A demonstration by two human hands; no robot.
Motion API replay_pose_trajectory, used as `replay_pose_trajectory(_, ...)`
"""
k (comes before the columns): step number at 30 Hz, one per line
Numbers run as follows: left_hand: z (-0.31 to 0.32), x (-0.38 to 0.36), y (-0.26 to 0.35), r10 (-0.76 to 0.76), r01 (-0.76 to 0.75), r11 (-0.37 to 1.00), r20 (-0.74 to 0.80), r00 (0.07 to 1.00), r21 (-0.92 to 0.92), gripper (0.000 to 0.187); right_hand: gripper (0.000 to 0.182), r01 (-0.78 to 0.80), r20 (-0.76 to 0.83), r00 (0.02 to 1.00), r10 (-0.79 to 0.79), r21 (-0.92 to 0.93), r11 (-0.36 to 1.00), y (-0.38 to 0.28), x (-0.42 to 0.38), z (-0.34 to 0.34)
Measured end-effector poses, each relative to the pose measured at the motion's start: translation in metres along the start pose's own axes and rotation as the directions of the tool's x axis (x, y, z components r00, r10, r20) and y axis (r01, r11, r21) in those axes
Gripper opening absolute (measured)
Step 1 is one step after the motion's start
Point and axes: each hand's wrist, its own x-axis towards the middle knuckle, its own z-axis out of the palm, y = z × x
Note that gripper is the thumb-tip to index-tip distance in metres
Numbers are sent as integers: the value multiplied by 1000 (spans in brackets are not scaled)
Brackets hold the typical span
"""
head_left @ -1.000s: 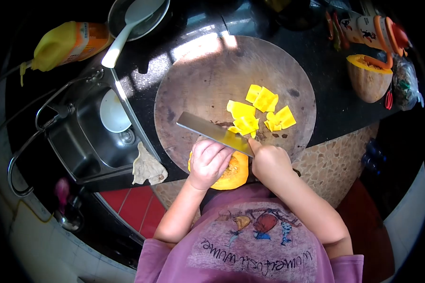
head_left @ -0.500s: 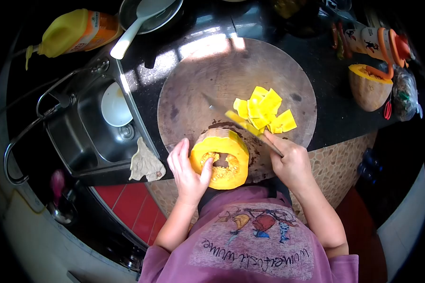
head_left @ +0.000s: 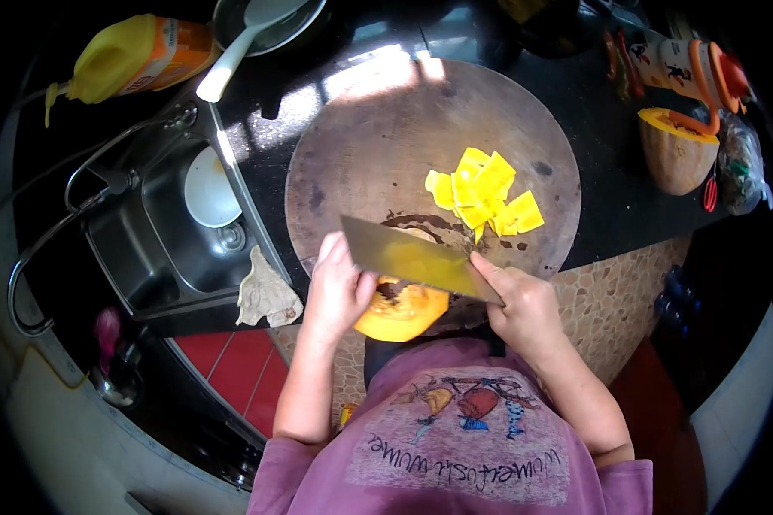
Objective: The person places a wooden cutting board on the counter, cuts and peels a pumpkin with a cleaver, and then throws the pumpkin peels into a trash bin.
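Observation:
My left hand (head_left: 335, 287) grips the left side of a cut pumpkin (head_left: 404, 322), its thumb at the seedy hollow. The pumpkin sits at the near edge of a round wooden cutting board (head_left: 361, 154). Wrapped round the handle of a cleaver (head_left: 408, 257), my right hand (head_left: 524, 305) has its index finger laid along the blade's end. The broad blade slants across the pumpkin and hides its upper part. Farther back on the board lies a pile of yellow pumpkin pieces (head_left: 481, 189).
At the left is a steel sink (head_left: 167, 257) with a white bowl (head_left: 210, 189) in it. A cloth (head_left: 266, 292) hangs at the counter edge. Behind stand a yellow jug (head_left: 137, 56) and a pan (head_left: 292, 39). Another pumpkin half (head_left: 678, 154) rests at the right.
The cleaver has moved left and nearer, and its blade now shows its flat side over the pumpkin. My left hand has shifted slightly up and left, still on the pumpkin.

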Motion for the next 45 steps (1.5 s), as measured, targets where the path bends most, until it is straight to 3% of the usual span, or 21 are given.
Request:
replay_pose_trajectory(2,1,11,11,-32,15,988,-103,994,-156,44,59,-13,50,999,15,-39,999,-6,-3,-3)
replay_pose_trajectory(4,2,8,13,21,-15,999,-181,983,33,46,61,11,26,1000,-9,-42,999,-5,-11,4)
replay_pose_trajectory(5,1,4,17,24,-18,999,-171,985,38,46,62,5,37,999,-4,-18,1000,-7,-15,6)
replay_pose_trajectory(7,0,-5,30,131,-35,952,-303,944,304,48,65,-6,33,999,5,21,1000,-8,-23,14)
replay_pose_trajectory(8,7,-13,29,137,-43,951,-292,946,307,48,65,-15,27,1000,14,27,1000,-8,-27,17)
replay_pose_trajectory(10,23,-28,25,226,-204,973,-270,936,107,49,65,-45,10,999,44,53,998,-8,-32,24)
replay_pose_trajectory(12,37,-26,35,304,-276,951,-248,920,141,46,65,-49,-6,999,49,66,997,-7,-35,28)
replay_pose_trajectory(14,47,-17,41,393,-389,919,-192,899,62,43,65,-53,-25,998,55,77,996,-7,-36,32)
replay_pose_trajectory(19,62,-19,32,283,-280,959,-125,951,43,44,62,-21,-100,995,29,77,997,-5,-37,37)
replay_pose_trajectory(22,65,-18,28,316,-321,947,-161,935,-5,42,60,-19,-138,990,28,67,998,-6,-39,38)
replay_pose_trajectory(25,64,-13,28,399,-386,917,-180,899,103,38,66,-60,-86,994,68,90,994,-4,-41,40)
replay_pose_trajectory(28,69,-16,21,366,-373,928,-190,911,1,33,59,-22,-127,991,28,51,998,-3,-41,40)
replay_pose_trajectory(29,72,-19,19,239,-273,943,-183,954,-190,32,59,-24,-127,991,31,53,998,-4,-41,41)
replay_pose_trajectory(31,73,-19,21,113,-162,914,-148,982,-373,31,59,-39,-135,990,46,55,998,-5,-41,41)
replay_pose_trajectory(33,72,-15,24,51,-117,806,-128,990,-580,31,59,-43,-134,990,50,52,998,-6,-41,40)
replay_pose_trajectory(37,72,-18,16,100,-160,859,-147,984,-487,31,58,-47,-129,990,54,54,997,-8,-40,39)
replay_pose_trajectory(39,72,-18,14,95,-129,795,-88,992,-593,38,58,-54,-125,990,60,47,997,-9,-39,39)
replay_pose_trajectory(43,73,-18,10,84,-113,854,-81,993,-507,41,58,-81,-115,990,85,36,996,-11,-38,41)
replay_pose_trajectory(45,72,-13,11,342,-370,925,-231,911,-90,46,58,-80,-116,990,85,44,996,-10,-36,43)
